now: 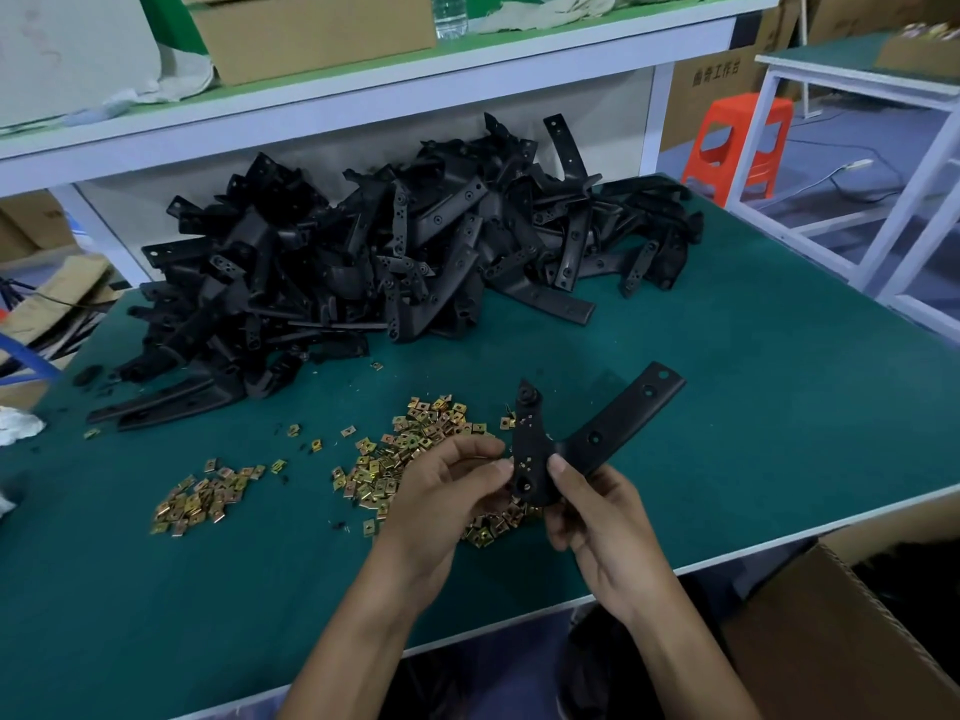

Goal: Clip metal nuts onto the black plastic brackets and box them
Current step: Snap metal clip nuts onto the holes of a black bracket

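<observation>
head view | gripping black bracket (597, 433) at its bend with right hand (597, 517), thumb on top, fingers curled beneath | left hand (447, 491) fingertips drawn together at bracket's left edge, possibly pinching a nut, too small to tell | held just above loose nuts (410, 449) on green table (727, 381) | bracket heap (389, 252) behind | cardboard box (810, 615) lower right

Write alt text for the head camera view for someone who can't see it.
A right hand grips a black bracket at its bend while the left hand pinches its lower edge, above a green table. Gold nuts lie scattered beneath; a pile of brackets sits behind.
</observation>
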